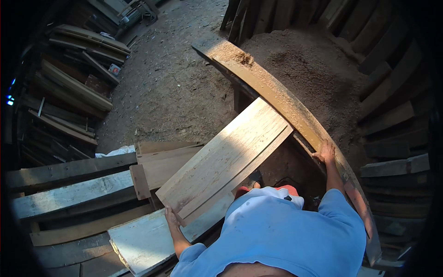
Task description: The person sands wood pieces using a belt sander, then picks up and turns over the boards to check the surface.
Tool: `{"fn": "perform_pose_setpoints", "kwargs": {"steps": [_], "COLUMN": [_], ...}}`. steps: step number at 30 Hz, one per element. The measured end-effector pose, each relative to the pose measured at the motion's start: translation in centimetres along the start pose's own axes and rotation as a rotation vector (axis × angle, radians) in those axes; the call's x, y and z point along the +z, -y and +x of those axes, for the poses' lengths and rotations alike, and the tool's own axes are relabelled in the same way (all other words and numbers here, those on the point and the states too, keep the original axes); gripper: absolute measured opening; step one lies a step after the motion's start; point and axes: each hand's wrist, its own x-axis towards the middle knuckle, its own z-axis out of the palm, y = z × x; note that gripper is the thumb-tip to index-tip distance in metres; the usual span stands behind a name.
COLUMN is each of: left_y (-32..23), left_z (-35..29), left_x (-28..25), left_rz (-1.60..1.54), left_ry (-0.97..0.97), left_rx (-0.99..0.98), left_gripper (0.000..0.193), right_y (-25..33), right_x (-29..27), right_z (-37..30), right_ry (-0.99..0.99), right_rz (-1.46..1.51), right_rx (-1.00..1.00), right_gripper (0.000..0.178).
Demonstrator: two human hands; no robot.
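Note:
A wide pale wooden board point(226, 147) lies slantwise in front of me, its far end against a long narrow wooden bench point(272, 90). A dark line runs along its right side, setting off a narrow strip point(240, 173); I cannot tell whether this is a separate piece. My left hand point(173, 218) is closed on the near end of the board, at its corner. Further right, my right hand point(326, 151) is closed over the near edge of the bench, thumb on the side and fingers on top. Sawdust covers part of the bench top.
Under the board's near end is a whitish plank point(143, 242). Grey and brown planks point(74, 196) lie to the left, with stacked lumber point(76, 83) beyond. A sawdust heap point(300, 64) rises behind the bench. Slabs point(387, 115) line the right side.

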Motion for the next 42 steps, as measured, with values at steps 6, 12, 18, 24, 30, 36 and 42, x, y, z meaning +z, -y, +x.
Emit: {"fn": "perform_pose_setpoints", "kwargs": {"steps": [6, 12, 18, 24, 30, 36, 42], "left_y": [-1.0, -0.4, -1.8, -1.9, -6.0, -12.7, -13.7], "left_z": [2.4, -0.3, -1.3, -0.7, -1.4, -4.9, -5.6], "left_x": [0.4, 0.0, 3.2, -0.2, 1.5, 4.4, 3.7], "left_rz": [-0.020, 0.060, 0.113, 0.185, -0.165, -0.326, -0.346], "left_ry": [-0.067, -0.053, -0.102, -0.137, 0.179, 0.306, 0.286], "left_rx": [-0.010, 0.007, 0.006, 0.074, -0.166, -0.172, -0.076], "left_gripper": [0.040, 0.041, 0.041, 0.040, 0.059, 0.092, 0.106], "right_y": [-1.4, -3.7, -5.2, -0.8, -1.3, -2.3, -2.8], "right_x": [0.7, 2.2, 2.4, 0.3, 0.1, 0.5, 1.8], "right_z": [-2.5, 1.3, 1.3, -0.8, -0.3, 0.3, 1.4], "right_ry": [0.083, 0.093, -0.045, 0.079, 0.126, 0.134, 0.143], "right_rz": [-0.030, -0.030, -0.074, -0.054, -0.053, -0.064, -0.070], "right_rx": [-0.020, -0.079, -0.166, -0.097, -0.042, -0.131, -0.169], "right_gripper": [0.094, 0.098, 0.101, 0.085, 0.083, 0.078, 0.080]}}
